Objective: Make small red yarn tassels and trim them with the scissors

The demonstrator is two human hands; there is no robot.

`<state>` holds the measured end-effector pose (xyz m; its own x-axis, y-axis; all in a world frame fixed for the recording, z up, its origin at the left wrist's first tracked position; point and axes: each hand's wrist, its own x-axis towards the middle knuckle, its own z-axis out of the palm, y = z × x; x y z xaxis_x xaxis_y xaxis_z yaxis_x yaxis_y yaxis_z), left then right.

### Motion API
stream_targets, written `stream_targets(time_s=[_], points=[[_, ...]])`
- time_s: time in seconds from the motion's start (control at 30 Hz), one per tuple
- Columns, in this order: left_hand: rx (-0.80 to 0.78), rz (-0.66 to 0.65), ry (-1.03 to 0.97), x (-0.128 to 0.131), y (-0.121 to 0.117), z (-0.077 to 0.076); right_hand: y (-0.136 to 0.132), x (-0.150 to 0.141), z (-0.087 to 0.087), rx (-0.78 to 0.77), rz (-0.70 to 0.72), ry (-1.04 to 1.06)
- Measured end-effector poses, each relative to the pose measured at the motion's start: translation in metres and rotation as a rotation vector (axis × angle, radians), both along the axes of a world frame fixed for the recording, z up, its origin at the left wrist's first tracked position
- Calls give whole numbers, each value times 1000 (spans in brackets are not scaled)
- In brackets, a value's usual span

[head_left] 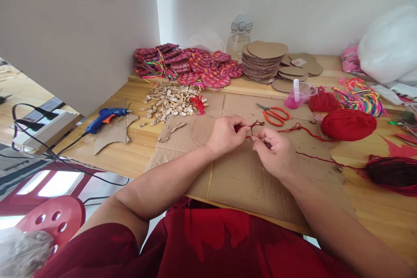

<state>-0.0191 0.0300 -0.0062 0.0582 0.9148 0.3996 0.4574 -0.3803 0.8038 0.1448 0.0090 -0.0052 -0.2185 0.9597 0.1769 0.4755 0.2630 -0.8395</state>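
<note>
Dark red yarn (258, 124) is in our fingers, just above the brown cardboard sheet (247, 182) on the wooden table (378, 213). Our left hand (228, 134) has its thumb and finger pressed together on the yarn. Our right hand (275, 150) pinches it too, with the other fingers curled in. We see a small loopy bit poking out between our hands, but we cannot tell if a knot is made. A dark red strand (325, 160) runs from by our right hand to the dark skein (391, 174), so it looks not cut yet. The orange scissors (276, 115) lie just past our hands. At the back, we see a big heap of pink bumpy pieces (185, 65), and they look done. Lots of bare cardboard shapes (264, 66) are stacked beside them, so we think plenty is left.
</note>
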Motion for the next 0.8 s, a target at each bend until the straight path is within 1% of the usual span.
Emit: stream_targets(time_s=[0.07,0.13,0.23,0.3,0.37,0.4,0.47,0.57,0.67,0.73,0.8], points=[[107,-17,116,0,-1,-1,-4,0,3,143,25,-124],[213,-75,250,0,-3,-3,-6,3,5,241,50,-199],[302,-232,405,1,-7,-4,-4,12,9,285,92,-234],[323,-353,408,1,-8,-2,1,19,13,249,140,-196],[327,-443,336,1,-10,0,7,25,15,178,182,-83],[327,-464,287,0,-10,2,11,27,16,128,194,-5],[330,-460,183,0,-11,5,16,28,15,-8,202,171],[331,-375,52,0,-11,7,21,24,10,-304,173,437],[319,-259,-11,0,-10,7,19,16,5,-576,149,634],[290,-179,-18,0,-8,6,16,11,4,-675,153,701],[248,-109,-14,0,-7,4,13,6,4,-710,137,739]])
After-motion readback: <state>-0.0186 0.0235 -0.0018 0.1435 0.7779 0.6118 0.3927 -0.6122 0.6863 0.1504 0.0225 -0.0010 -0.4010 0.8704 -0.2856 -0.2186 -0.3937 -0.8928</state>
